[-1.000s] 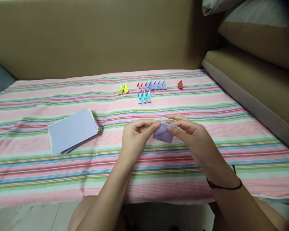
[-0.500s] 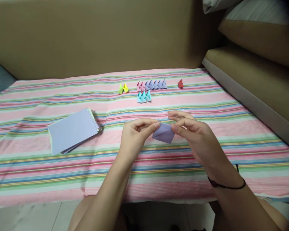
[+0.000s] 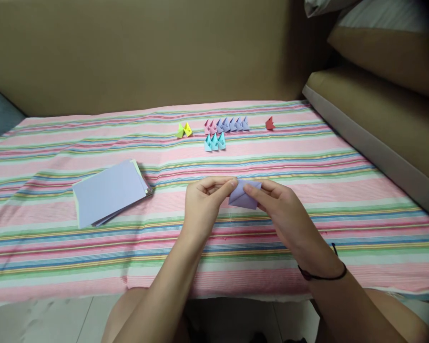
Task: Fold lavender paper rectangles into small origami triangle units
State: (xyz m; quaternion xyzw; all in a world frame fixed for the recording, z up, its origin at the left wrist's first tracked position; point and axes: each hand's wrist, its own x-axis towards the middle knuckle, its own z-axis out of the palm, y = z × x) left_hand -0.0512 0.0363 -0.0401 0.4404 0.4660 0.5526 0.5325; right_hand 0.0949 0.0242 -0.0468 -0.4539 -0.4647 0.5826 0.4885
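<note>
A small folded purple paper (image 3: 246, 200) is held up between both hands above the striped cloth. My left hand (image 3: 209, 197) pinches its upper left corner between thumb and fingers. On the other side my right hand (image 3: 277, 202) grips it, with the thumb pressed flat on the front face and the fingers behind, mostly hidden. Diagonal fold lines show on the paper. Beyond the hands stand small folded paper pieces: a row of pink and purple ones (image 3: 232, 125), three turquoise ones (image 3: 215, 142), a yellow one (image 3: 188, 129) beside a lime one (image 3: 180, 130), and a red one (image 3: 270, 123).
A stack of paper sheets (image 3: 110, 193), purple on top, lies at the left on the striped cloth (image 3: 75, 267). Behind rises a brown sofa back (image 3: 146, 57). Brown cushions (image 3: 372, 109) are piled at the right. Tiled floor shows below the front edge.
My right hand has moved left and closed in on the purple paper, its thumb now across the front face and its spread fingers tucked behind. The left hand keeps its pinch.
</note>
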